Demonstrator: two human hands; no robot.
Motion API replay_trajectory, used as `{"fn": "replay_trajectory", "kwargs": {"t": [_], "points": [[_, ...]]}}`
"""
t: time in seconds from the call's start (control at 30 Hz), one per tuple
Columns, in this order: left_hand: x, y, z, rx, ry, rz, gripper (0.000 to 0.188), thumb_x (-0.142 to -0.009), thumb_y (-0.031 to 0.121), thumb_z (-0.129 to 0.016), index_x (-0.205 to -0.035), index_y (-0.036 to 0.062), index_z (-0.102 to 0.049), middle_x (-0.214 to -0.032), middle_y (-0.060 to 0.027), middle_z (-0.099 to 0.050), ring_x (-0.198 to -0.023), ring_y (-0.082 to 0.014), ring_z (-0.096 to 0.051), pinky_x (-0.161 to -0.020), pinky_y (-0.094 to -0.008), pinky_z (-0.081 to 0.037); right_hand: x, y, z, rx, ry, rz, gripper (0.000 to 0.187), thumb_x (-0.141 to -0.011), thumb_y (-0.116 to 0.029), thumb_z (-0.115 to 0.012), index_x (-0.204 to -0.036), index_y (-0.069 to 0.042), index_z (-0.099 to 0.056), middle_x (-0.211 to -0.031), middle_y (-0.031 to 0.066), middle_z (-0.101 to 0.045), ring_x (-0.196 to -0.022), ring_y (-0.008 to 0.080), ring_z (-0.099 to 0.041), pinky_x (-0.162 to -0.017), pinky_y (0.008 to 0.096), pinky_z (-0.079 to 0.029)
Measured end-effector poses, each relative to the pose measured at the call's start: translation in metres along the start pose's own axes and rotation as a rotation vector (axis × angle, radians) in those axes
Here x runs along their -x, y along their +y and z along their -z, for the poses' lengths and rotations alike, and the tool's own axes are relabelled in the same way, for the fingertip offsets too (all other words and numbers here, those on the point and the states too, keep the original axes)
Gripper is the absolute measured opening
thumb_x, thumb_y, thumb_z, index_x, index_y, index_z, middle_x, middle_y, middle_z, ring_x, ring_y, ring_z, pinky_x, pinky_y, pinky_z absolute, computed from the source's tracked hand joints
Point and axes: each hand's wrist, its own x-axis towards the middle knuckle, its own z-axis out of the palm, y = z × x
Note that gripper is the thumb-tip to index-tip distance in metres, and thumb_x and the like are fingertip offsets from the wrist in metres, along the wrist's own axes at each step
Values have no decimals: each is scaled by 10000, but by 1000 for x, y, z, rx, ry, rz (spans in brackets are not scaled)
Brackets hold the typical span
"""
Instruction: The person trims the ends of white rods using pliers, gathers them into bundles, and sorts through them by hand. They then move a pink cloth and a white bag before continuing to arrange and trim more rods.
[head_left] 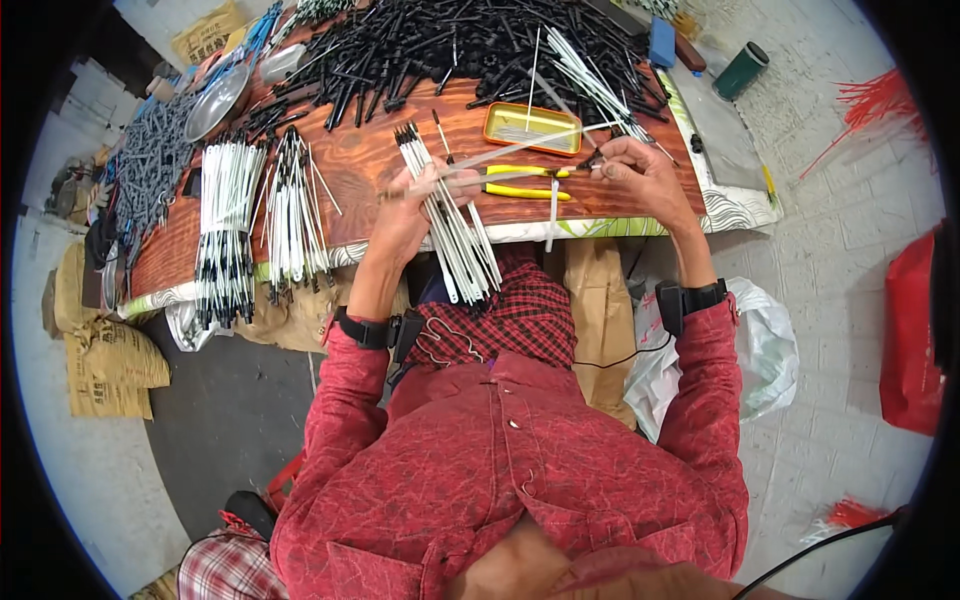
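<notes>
My left hand (402, 208) is closed around a bundle of thin white rods (455, 240) with black tips, which slants down over the table's front edge. From that hand, long translucent strips (500, 155) reach across toward my right hand. The fingers of my right hand (645, 172) are pinched together by a small dark piece (595, 160) that I cannot make out clearly. Between the hands, yellow-handled pliers (530, 192) lie on the table, partly behind the strips. A short translucent strip (553, 215) lies below them.
Left on the table (350, 170) lie two bundles of white rods, one bound (228, 220), one loose (293, 205). Black rod parts (410, 50) heap at the back. A yellow-rimmed tray (487, 125) sits behind the pliers; a green cylinder (740, 70) stands far right. Grey parts (150, 165) pile left.
</notes>
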Motion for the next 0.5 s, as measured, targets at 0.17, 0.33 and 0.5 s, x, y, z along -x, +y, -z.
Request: {"fn": "replay_trajectory", "kwargs": {"t": [0.17, 0.33, 0.5], "points": [[3, 0, 2, -18, 28, 5, 240, -982, 239, -516, -1081, 21, -531, -1103, -242, -637, -997, -325, -659, -896, -424, -540, -9, 5, 3, -65, -34, -10, 169, -915, -102, -608, -1055, -12, -578, -925, 42, -662, -859, 108, -631, -794, 255, -499], [8, 7, -4, -27, -85, 13, 275, -984, 267, -509, -1077, 10, -528, -1089, -232, -648, -970, -287, -674, -864, -401, -551, -15, 4, 9, -20, -101, -41, 169, -910, -110, -619, -1042, -15, -573, -910, 28, -643, -861, 103, -623, -795, 254, -496], [12, 21, -11, -251, -287, 202, 300, -982, 291, -513, -1080, 8, -528, -1083, -220, -659, -894, -234, -688, -797, -358, -561, -33, -10, 17, 88, -130, -45, 144, -901, -97, -625, -1005, -6, -584, -899, 20, -630, -860, 104, -618, -800, 254, -493]]}}
